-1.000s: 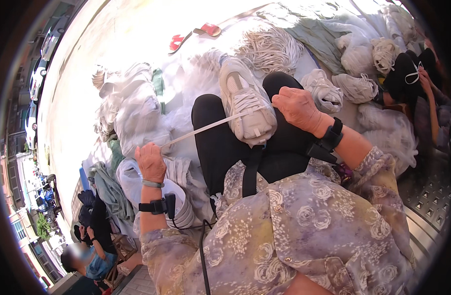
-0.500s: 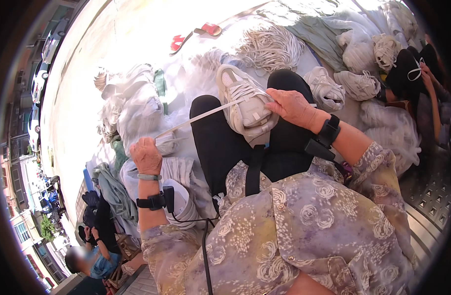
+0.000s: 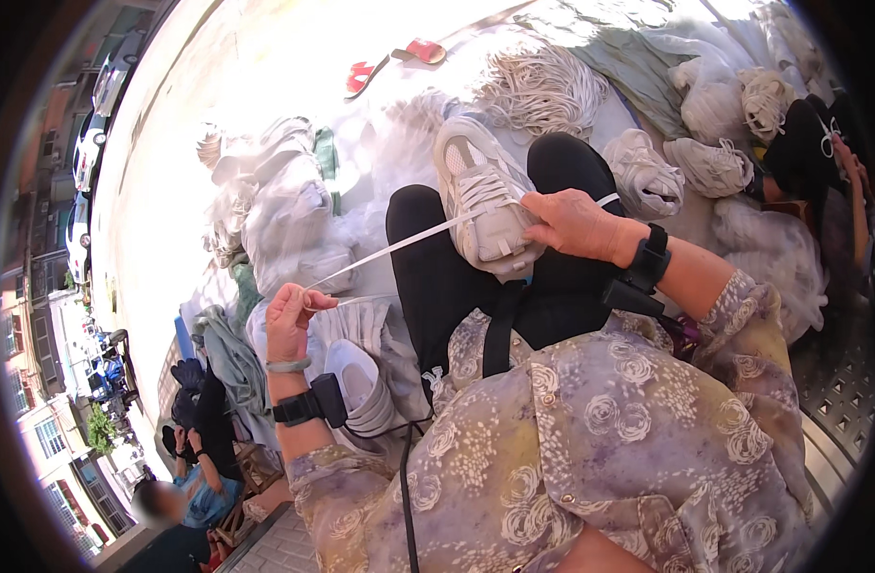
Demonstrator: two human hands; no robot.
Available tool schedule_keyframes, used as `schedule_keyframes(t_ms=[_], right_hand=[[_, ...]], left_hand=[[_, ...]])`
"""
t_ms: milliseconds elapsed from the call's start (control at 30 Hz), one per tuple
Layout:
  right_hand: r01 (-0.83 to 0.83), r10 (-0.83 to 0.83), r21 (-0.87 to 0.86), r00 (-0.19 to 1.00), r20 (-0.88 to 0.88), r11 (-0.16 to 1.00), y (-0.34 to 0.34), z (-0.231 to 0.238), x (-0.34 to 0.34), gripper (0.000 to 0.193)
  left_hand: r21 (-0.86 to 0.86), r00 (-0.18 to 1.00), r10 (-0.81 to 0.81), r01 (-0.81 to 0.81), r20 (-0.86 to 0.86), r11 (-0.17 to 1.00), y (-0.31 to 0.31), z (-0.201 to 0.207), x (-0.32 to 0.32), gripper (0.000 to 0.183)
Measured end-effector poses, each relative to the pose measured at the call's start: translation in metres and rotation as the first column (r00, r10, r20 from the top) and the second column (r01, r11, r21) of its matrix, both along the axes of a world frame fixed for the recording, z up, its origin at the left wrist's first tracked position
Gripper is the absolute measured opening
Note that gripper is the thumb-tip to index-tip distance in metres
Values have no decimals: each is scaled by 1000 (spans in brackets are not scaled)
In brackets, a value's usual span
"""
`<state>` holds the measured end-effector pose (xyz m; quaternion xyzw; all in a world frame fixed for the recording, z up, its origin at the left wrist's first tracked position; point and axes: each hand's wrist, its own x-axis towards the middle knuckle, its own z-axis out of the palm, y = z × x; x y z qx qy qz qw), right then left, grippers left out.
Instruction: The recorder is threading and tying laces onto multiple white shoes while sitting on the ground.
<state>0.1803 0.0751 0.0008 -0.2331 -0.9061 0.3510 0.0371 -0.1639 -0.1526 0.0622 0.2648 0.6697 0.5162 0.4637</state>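
A whitish sneaker (image 3: 499,244) rests between my knees, its laces partly threaded across the tongue. From its eyelets a flat white shoelace (image 3: 390,250) runs taut to my left hand (image 3: 294,310), which pinches it out to the left; a short tail sticks out past the fingers. My right hand (image 3: 576,226) is closed at the right side of the sneaker, thumb and fingers on the lace where it leaves the shoe. A free piece of lace shows beyond its knuckles. The fingertips of the right hand are partly hidden.
A heap of loose white laces (image 3: 542,91) lies beyond my knees. Other sneakers (image 3: 643,172) sit to the right, near another person's hand (image 3: 848,158). White shoes (image 3: 356,382) stand by my left forearm, bagged shoes (image 3: 289,205) farther left, red sandals (image 3: 366,76) at the back.
My left hand has turned and opened its grip to a finger pinch, with the lace still stretched. The whole view has shifted slightly; the sneaker and right hand keep their places together.
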Motion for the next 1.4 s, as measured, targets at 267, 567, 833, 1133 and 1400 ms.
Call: schedule_keyframes(t_ms=[267, 567, 833, 1133, 1400], right_hand=[[11, -3, 44, 985, -173, 999, 3, -12, 21, 14], [79, -97, 478, 995, 12, 875, 81, 32, 124, 8], [89, -445, 774, 856, 262, 627, 173, 82, 280, 24], [652, -653, 513, 727, -212, 559, 218, 74, 301, 26], [341, -456, -912, 865, 209, 227, 13, 13, 57, 18]], left_hand=[[-303, 972, -216, 178, -95, 936, -25, 6, -24, 24], [-436, 107, -455, 166, -884, 885, -53, -1, -63, 16], [-336, -3, -344, -206, -939, 919, -93, 23, -153, 19], [-377, 721, 81, -451, -688, 809, -52, 12, -139, 28], [-269, 841, -503, 540, 198, 797, 67, -25, 94, 26]])
